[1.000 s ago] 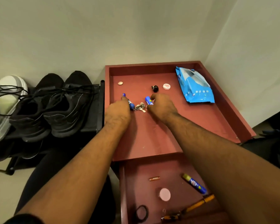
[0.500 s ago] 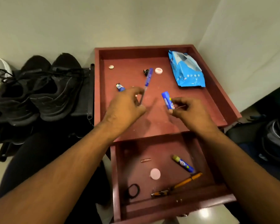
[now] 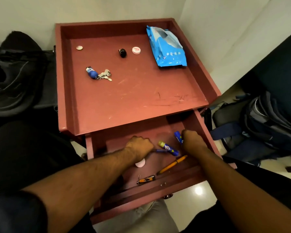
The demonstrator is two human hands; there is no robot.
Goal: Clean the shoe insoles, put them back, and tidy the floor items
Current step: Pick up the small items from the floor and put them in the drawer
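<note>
- Red-brown open drawer (image 3: 198, 125): left grip (image 3: 139, 147) clamps a blue pen (image 3: 160, 150) inside it.
- Right grip (image 3: 192, 140) inside the drawer clamps a small blue tube (image 3: 178, 136).
- Keys (image 3: 99, 74) lie on the desk (image 3: 141, 101) above the drawer.

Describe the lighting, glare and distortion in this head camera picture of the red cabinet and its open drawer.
Head view: warm, dim indoor light; a bright glare spot on the glossy floor tile below the open red drawer. Wide-angle lens splays the red wooden cabinet top edges outward. The left hand and right hand throw soft shadows inside the drawer; black shoes at left sit dark and slightly blurred.
</note>
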